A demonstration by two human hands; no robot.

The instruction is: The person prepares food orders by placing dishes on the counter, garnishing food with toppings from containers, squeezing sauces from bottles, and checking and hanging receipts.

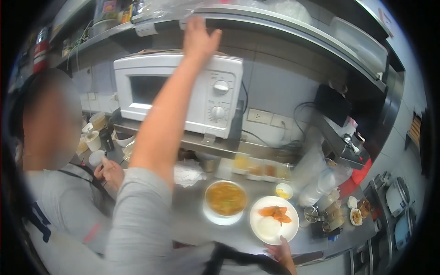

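My left hand is raised above the white microwave, its fingers spread near the edge of the upper shelf. Low in the view, my right hand grips the rim of a white plate. Orange food and a white mound of food lie on that plate. To its left stands a bowl of orange-brown soup on a white saucer. A small dish with yellow food sits just behind the plate.
At left a co-worker in grey holds a small cup. Several condiment containers line the counter's back. Bottles and jars stand right of the plate, near plastic bags. A metal ledge juts out at right.
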